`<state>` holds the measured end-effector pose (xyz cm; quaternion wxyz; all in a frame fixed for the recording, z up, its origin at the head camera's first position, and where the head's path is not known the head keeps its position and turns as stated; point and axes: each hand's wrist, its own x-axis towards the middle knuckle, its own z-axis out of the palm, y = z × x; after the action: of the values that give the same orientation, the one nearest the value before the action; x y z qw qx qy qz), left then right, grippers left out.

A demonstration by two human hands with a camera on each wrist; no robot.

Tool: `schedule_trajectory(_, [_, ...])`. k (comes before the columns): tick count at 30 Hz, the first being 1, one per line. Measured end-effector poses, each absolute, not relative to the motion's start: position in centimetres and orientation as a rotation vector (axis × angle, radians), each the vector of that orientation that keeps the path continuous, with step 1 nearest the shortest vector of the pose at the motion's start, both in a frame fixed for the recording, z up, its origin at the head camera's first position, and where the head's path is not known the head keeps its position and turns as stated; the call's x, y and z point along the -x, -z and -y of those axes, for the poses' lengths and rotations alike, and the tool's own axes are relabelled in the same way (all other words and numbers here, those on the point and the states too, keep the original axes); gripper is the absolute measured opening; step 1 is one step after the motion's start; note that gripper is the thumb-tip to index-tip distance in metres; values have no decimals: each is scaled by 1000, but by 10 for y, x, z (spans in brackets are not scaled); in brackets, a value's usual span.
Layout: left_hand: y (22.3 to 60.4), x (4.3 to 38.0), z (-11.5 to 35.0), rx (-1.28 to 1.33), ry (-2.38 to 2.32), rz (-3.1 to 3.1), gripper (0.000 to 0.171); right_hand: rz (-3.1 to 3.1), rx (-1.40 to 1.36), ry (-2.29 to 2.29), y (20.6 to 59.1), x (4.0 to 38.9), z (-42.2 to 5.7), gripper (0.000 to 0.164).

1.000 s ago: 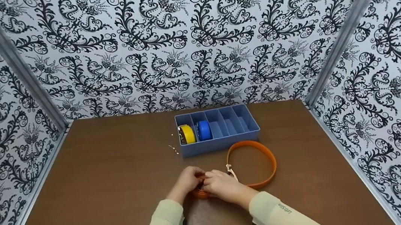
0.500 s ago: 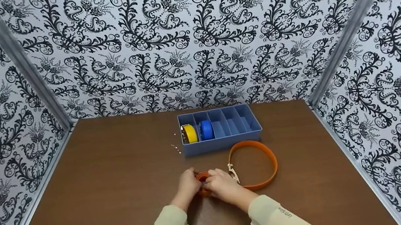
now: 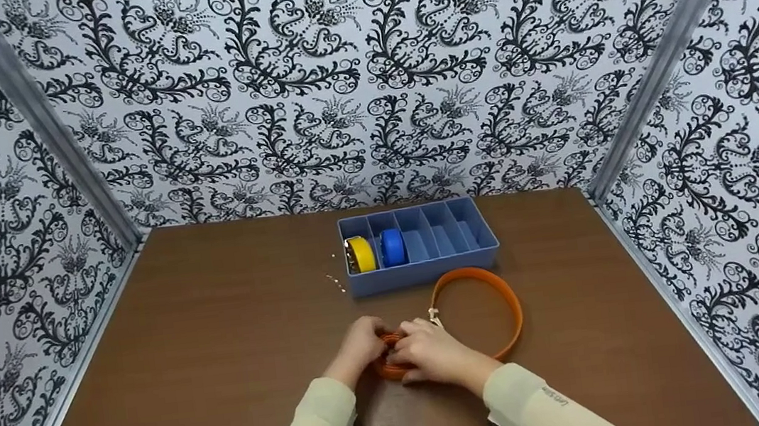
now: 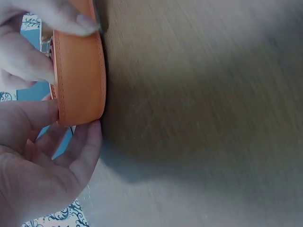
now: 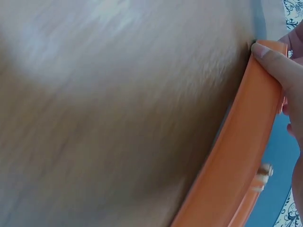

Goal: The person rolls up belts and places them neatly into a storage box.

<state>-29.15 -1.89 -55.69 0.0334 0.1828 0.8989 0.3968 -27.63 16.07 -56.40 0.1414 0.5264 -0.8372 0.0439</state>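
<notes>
An orange leather belt (image 3: pixel 516 304) stands on edge on the table, its near end wound into a small coil (image 3: pixel 389 370) and the rest curving right in a wide loop. Its pale metal buckle (image 3: pixel 435 317) is beside my right hand. My left hand (image 3: pixel 360 344) holds the coil from the left, fingers around its edge in the left wrist view. My right hand (image 3: pixel 435 355) pinches the belt on the coil's right side; the right wrist view shows the thumb pressed on the orange strap (image 5: pixel 236 137). Fingers partly hide the coil's middle.
Behind the hands is a blue divided box (image 3: pixel 429 270). A yellow roll (image 3: pixel 361 254) fills its leftmost compartment, a blue roll (image 3: pixel 393 247) the one beside it. Small white flecks lie left of the box. Patterned walls border the brown table (image 3: pixel 221 331).
My right hand has shifted slightly right and nearer to me, its thumb now lower on the coil. The right side of the big loop has drawn in a little, and the buckle is more covered.
</notes>
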Motion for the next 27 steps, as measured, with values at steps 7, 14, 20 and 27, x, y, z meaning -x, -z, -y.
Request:
schedule_trajectory(7, [553, 292, 21, -695, -1142, -2762, 29, 2399, -1624, -24, 559, 282, -174, 32])
schedule_trajectory(14, [553, 294, 19, -713, -1112, -2772, 25, 2270, -1625, -4, 564, 292, -172, 9])
schedule_trajectory(20, [556, 296, 17, -660, -1034, -2841, 21, 2304, -1524, 7, 567, 287, -162, 9])
schedule_trajectory(27, [573, 296, 19, -532, -1389, -2721, 23, 2419, -1392, 57, 569, 280, -157, 12])
